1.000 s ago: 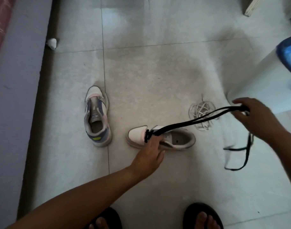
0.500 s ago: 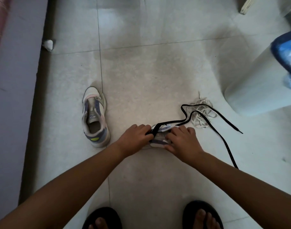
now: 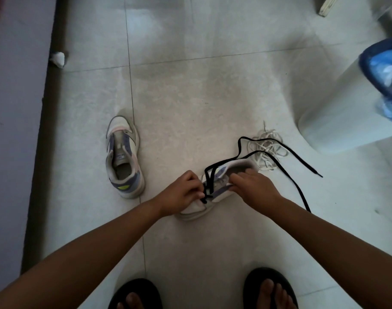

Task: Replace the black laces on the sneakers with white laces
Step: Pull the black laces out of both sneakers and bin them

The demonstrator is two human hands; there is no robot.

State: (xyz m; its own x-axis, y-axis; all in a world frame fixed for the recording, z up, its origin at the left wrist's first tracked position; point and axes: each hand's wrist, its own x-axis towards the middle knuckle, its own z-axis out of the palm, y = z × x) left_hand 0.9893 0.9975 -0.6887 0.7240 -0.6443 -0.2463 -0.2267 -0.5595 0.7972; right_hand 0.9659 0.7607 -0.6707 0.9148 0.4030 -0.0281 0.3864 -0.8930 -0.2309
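While both hands work at the near sneaker (image 3: 213,192), which lies on its side on the tiled floor (image 3: 213,97), the step in hand looks like unthreading the black lace from it. Beyond that sneaker and to its left stands the other sneaker (image 3: 123,159), upright, well apart, showing no lace at all, so I judge it already stripped. Just past the near sneaker's heel end lies the tangle of white laces (image 3: 266,150), untouched. The right hand (image 3: 255,188) grips the near sneaker's upper by the opening, fingers curled over its edge, steadying it. The left hand (image 3: 184,190) is curled at the eyelets near the toe, pinching the black lace (image 3: 299,188) where it crosses there. From those eyelets the lace runs in long loose strands across the sneaker and over the white laces, its ends lying slack on the floor. Only a few crossings seem left threaded. The next move calls for working those last crossings loose and drawing the lace clear, while the right hand keeps the sneaker from shifting.
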